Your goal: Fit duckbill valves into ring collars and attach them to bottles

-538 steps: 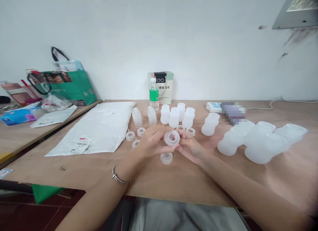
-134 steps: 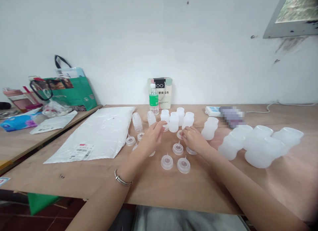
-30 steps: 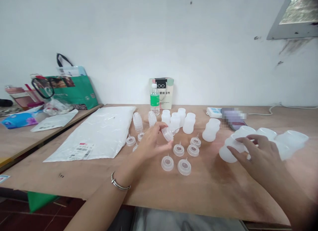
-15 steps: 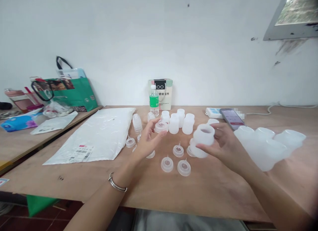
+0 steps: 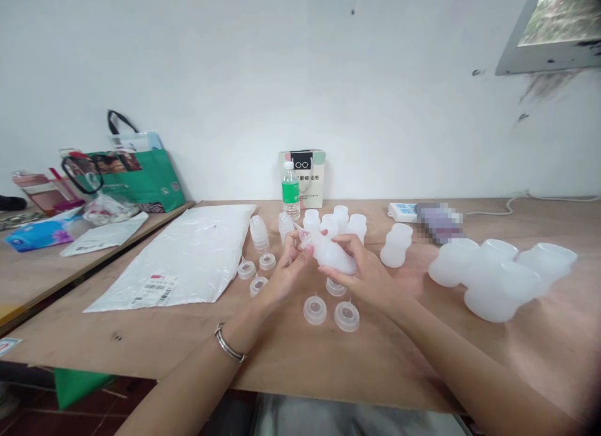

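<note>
The right hand (image 5: pixel 370 276), which a second ago reached for bottles at the right, now grips one bottle (image 5: pixel 334 254) above the worktop (image 5: pixel 291 354); the left hand (image 5: pixel 286 270) pinches a cap (image 5: pixel 304 238) at its mouth, so the two parts now meet

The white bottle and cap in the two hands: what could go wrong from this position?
1. The left hand presses a small cap onto the translucent bottle, which the right hand holds tilted; the cap may seat crooked or slip off.
2. Loose caps lie on the table just below the hands; a wrist could knock them.
3. The upright bottles behind stand close and could topple.
</note>
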Available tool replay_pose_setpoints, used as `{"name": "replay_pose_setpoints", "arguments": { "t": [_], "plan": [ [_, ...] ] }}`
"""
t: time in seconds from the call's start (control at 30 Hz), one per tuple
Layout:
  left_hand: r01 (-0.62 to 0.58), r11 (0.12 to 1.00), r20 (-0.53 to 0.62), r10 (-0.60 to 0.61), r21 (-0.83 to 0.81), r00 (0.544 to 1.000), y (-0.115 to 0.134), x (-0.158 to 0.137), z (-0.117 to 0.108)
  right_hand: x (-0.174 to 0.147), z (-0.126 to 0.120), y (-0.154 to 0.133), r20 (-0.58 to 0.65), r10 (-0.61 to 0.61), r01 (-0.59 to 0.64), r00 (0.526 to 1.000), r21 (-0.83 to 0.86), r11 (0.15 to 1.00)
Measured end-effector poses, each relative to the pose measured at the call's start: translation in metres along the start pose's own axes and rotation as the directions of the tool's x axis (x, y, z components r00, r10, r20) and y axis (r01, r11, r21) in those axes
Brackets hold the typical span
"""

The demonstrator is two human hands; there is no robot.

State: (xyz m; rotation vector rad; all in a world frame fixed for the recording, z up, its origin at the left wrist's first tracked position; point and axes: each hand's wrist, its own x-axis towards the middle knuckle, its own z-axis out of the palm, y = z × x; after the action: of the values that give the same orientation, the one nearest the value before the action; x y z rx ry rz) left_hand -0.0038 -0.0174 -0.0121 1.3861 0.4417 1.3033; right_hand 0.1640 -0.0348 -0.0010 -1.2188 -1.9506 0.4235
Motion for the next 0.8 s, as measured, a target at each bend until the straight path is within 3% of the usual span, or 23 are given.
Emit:
{"name": "replay_pose_setpoints", "arguments": {
  "t": [0.13,0.27,0.4,0.47,0.53,0.63,0.7,0.8],
  "plan": [
    [-0.019,0.995,-0.002,0.019,0.094,1.000,-0.004,0.001,-0.001,-0.001,0.002,0.001,-0.017,-0.009,0.008,1.000,-0.031,0.999],
    [-0.093,0.968,-0.052,0.108,0.234,0.993,-0.003,0.002,-0.006,-0.003,0.003,0.001,-0.068,-0.101,0.084,0.993,-0.222,0.971],
    [-0.019,0.974,-0.043,0.030,0.226,0.999,0.003,0.002,-0.006,-0.006,0.005,0.005,-0.140,-0.326,0.233,0.935,-0.450,0.862],
    [0.024,0.970,-0.013,-0.022,0.244,1.000,0.006,0.002,-0.006,-0.007,0.003,0.006,-0.130,-0.342,0.249,0.931,-0.461,0.852],
    [0.049,0.959,0.018,-0.056,0.280,0.998,0.010,0.001,-0.006,-0.006,0.000,0.005,-0.078,-0.248,0.207,0.966,-0.343,0.916],
    [0.079,0.948,0.069,-0.105,0.309,0.992,0.017,0.000,-0.007,-0.005,-0.006,0.003,0.052,-0.047,0.047,0.998,-0.001,0.999],
    [0.081,0.947,0.123,-0.125,0.309,0.985,0.022,0.000,-0.007,-0.004,-0.008,0.002,0.156,0.036,-0.076,0.987,0.256,0.964],
    [0.084,0.958,0.223,-0.148,0.273,0.963,0.027,-0.001,-0.009,-0.002,-0.009,-0.001,0.350,0.067,-0.261,0.934,0.544,0.798]
  ]
}}
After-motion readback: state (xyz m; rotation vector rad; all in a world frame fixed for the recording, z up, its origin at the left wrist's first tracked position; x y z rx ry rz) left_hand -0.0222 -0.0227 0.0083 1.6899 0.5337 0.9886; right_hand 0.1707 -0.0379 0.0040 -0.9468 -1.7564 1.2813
